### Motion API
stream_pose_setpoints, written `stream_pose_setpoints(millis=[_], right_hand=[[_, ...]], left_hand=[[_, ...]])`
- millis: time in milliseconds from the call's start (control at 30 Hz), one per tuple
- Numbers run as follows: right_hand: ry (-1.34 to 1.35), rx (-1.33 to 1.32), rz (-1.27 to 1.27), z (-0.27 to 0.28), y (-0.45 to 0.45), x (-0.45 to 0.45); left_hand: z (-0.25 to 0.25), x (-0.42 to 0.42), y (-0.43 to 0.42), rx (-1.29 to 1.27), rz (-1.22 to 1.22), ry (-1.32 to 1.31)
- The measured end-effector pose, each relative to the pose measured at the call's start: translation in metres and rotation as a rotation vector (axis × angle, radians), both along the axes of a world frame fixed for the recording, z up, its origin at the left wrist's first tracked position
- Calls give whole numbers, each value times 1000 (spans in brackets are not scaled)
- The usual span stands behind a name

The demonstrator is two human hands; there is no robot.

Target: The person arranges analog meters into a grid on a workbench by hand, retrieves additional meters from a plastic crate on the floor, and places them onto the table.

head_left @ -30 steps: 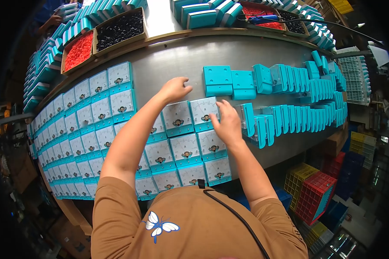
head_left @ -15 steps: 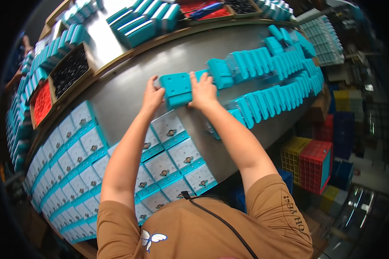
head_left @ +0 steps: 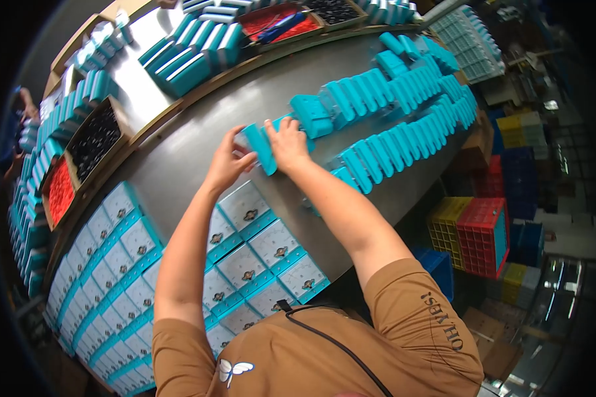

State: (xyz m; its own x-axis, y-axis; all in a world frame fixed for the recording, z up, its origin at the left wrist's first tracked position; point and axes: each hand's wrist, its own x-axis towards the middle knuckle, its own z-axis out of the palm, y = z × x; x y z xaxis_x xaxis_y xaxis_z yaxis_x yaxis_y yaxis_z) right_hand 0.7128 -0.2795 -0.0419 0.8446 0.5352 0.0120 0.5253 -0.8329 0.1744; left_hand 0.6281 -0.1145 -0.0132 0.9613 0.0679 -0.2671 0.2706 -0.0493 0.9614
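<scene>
A teal meter case stands tipped on its edge between my two hands on the metal table. My left hand is closed on its left side, thumb and fingers at the clear front. The fingers of my right hand rest at its right side and over another teal case partly hidden behind them. Just beyond lies a teal case, back up. Nearer my body, white-faced meters with teal bases sit in close rows.
Rows of teal cases on edge run to the right. Along the raised back ledge are a box of black parts, a box of red parts and stacked cases. Crates stand at the lower right. Someone's arm shows far left.
Both hands have moved from over the meter rows to the back-up teal cases. One case, lying flat half a second ago, is now tipped up on edge. The view has turned.
</scene>
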Motion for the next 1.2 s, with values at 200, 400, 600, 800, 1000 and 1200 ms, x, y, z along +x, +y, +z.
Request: stream_pose_setpoints(millis=[200, 400, 600, 800, 1000, 1200], right_hand=[[66, -83, -5, 6, 1, 0], [18, -243, -2, 3, 10, 1], [1, -246, 31, 5, 14, 15], [275, 357, 97, 45, 65, 2], [806, 823, 96, 3, 114, -103], [315, 594, 210, 16, 59, -34]], left_hand=[[-6, 2, -3, 224, -150, -51], [-26, 1, 0, 489, 113, -356], [61, -70, 117, 925, 112, -100], [43, -151, 155, 1253, -268, 268], [13, -155, 144, 1242, -199, 290], [2, -159, 134, 1248, -62, 230]])
